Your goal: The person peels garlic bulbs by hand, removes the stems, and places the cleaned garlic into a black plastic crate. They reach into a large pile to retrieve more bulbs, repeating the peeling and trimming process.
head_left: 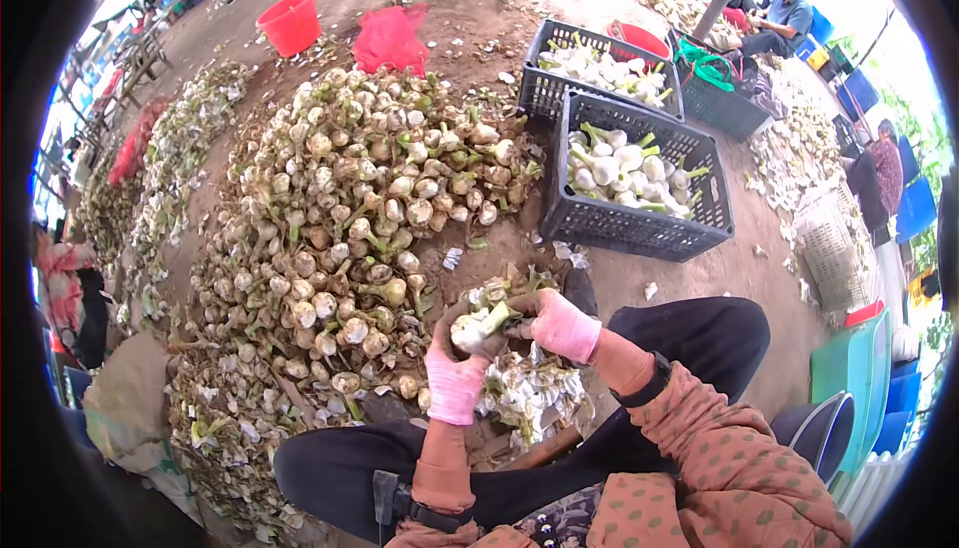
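Both my hands wear pink gloves and meet in front of my knees. My left hand (455, 373) grips a garlic bulb (470, 330) with a short green stem. My right hand (559, 323) is closed at the bulb's stem end; whether it holds a tool is hidden. Peeled skins and trimmings (529, 393) lie heaped just below the hands. A big pile of unpeeled garlic bulbs (350, 208) spreads on the ground to the left and ahead.
Two dark plastic crates (619, 223) (544, 93) of cleaned white bulbs stand ahead right. A red bucket (291, 21) and red bag (392, 38) lie beyond the pile. People sit at the far right (784, 13) and left edge (65, 288). A teal stool (849, 373) stands at right.
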Demonstrator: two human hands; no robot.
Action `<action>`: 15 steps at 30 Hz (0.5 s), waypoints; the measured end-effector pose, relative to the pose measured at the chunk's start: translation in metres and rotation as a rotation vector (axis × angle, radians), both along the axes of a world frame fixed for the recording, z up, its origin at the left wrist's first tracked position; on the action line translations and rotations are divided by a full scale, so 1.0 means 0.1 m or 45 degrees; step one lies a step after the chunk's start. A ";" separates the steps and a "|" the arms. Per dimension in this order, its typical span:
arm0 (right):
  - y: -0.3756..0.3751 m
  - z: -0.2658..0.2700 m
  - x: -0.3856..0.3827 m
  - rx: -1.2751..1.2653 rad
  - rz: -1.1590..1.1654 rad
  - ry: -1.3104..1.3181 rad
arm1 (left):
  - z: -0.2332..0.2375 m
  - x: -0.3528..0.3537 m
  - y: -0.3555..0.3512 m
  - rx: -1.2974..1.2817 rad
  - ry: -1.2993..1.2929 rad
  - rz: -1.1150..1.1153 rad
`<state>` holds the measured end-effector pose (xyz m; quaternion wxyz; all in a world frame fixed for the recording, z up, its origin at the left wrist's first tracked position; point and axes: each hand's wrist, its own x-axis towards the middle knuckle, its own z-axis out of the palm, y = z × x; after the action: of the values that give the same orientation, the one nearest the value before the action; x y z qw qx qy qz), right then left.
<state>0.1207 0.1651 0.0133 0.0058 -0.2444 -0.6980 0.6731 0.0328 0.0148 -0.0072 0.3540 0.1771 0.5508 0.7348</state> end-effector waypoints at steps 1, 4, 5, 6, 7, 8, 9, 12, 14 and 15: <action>-0.02 -0.01 0.00 0.198 0.047 0.056 | -0.02 -0.01 -0.01 -0.006 -0.002 -0.003; -0.03 0.00 -0.05 0.294 -0.062 0.120 | 0.09 0.00 0.02 -0.041 -0.061 0.035; -0.03 0.02 -0.08 0.281 -0.108 0.123 | 0.05 0.00 0.03 -0.038 -0.060 0.035; -0.02 -0.11 -0.10 0.459 -0.156 0.061 | -0.01 0.01 0.03 -0.017 -0.066 0.052; -0.02 -0.18 -0.13 0.459 -0.155 0.058 | -0.04 0.01 0.03 0.003 -0.073 0.070; -0.02 -0.23 -0.16 0.503 -0.187 0.080 | -0.05 0.02 0.04 0.011 -0.144 0.089; -0.01 -0.33 -0.19 0.544 -0.220 0.102 | -0.07 0.01 0.03 0.010 -0.145 0.090; 0.13 -0.62 -0.26 0.744 -0.371 -0.059 | -0.06 0.05 -0.02 -0.005 -0.215 -0.034; 0.26 -0.70 -0.30 0.839 -0.582 -0.268 | 0.00 0.12 -0.04 0.034 -0.104 -0.082; 0.35 -0.74 -0.22 0.819 -0.389 -0.427 | 0.01 0.07 -0.04 0.033 -0.096 -0.074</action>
<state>0.0983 0.2002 -0.0610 0.0680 -0.4378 -0.8202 0.3619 0.0399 0.0103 -0.0062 0.3935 0.1699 0.5223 0.7373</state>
